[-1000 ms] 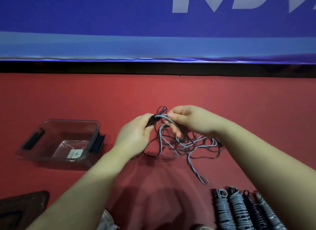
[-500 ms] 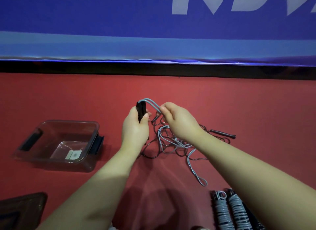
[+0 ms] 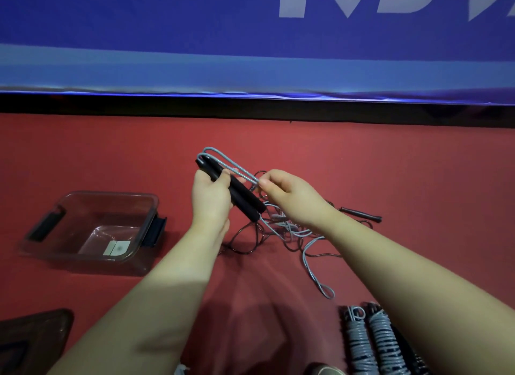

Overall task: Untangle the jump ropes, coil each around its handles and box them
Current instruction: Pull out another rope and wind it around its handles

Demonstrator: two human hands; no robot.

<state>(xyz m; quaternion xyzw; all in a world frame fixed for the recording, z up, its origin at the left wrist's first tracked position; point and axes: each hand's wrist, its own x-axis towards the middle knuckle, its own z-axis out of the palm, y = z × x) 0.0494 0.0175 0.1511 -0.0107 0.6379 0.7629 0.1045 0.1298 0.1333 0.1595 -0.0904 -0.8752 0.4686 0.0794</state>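
My left hand (image 3: 209, 199) grips a pair of black handles (image 3: 240, 196) of a grey jump rope, held tilted above the red floor. The grey rope (image 3: 223, 160) loops out of the handles' top ends. My right hand (image 3: 289, 196) pinches that rope just right of the handles. Below both hands lies a tangle of grey and black rope (image 3: 289, 232), with one grey loop (image 3: 326, 291) trailing toward me. A loose black handle (image 3: 360, 214) lies to the right of the tangle. The clear plastic box (image 3: 92, 232) stands at the left with only a label on its bottom.
Several coiled ropes (image 3: 373, 344) lie side by side at the bottom right. A dark lid (image 3: 30, 338) sits at the bottom left corner. A blue banner (image 3: 250, 40) hangs along the far edge of the red floor.
My left hand has lifted the black handles out of the tangle and tilted them. The right hand slid along the grey rope, which now stretches from the handles' tops.
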